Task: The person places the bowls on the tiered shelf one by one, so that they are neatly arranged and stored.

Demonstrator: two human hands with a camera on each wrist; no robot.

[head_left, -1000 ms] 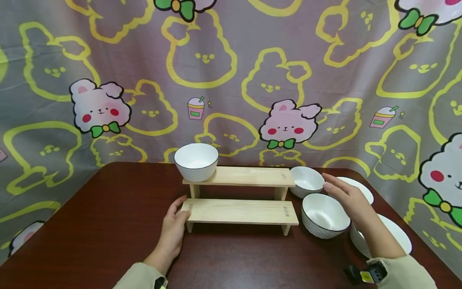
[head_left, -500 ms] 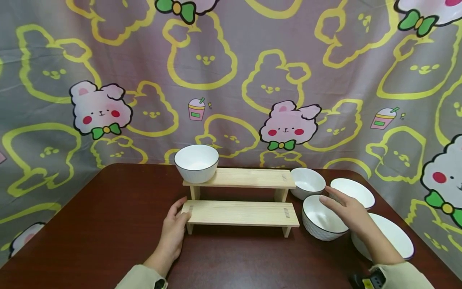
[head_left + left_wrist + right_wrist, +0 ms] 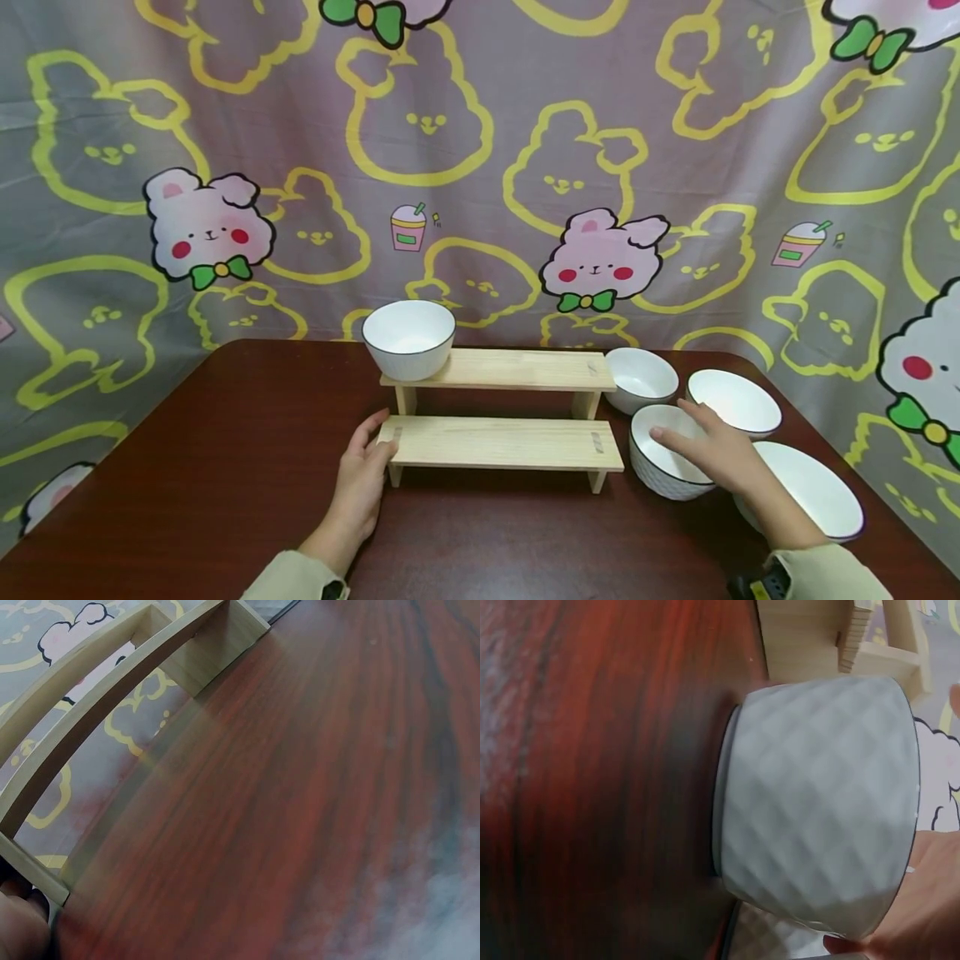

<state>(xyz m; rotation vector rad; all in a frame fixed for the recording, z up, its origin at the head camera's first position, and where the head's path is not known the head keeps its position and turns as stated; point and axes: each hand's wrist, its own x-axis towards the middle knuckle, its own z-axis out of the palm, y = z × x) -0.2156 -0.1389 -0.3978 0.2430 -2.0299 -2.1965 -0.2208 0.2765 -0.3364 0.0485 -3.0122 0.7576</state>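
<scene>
My left hand (image 3: 362,471) grips the left end of a two-tier wooden shelf (image 3: 502,442), its thumb on the lower board. In the left wrist view part of that hand (image 3: 22,926) shows beside the shelf's end. A white bowl (image 3: 405,342) with a dark rim stands at the left of the top board. My right hand (image 3: 720,450) hovers over a white bowl with a diamond-textured outside (image 3: 663,479), right of the shelf. The thumb reaches over its opening, and the other fingers lie close to its far right rim. In the right wrist view this textured bowl (image 3: 817,802) stands upright.
Behind the textured bowl is a smaller white bowl (image 3: 637,379), close to the shelf's right end. Two wider white bowls (image 3: 738,400) stand farther right, the nearer one (image 3: 813,492) partly behind my right forearm. A patterned cloth (image 3: 465,100) hangs behind the dark wooden table (image 3: 187,467).
My right hand has come down and toward me, from beside the small back bowl to over the textured bowl. The left hand keeps its grip on the shelf.
</scene>
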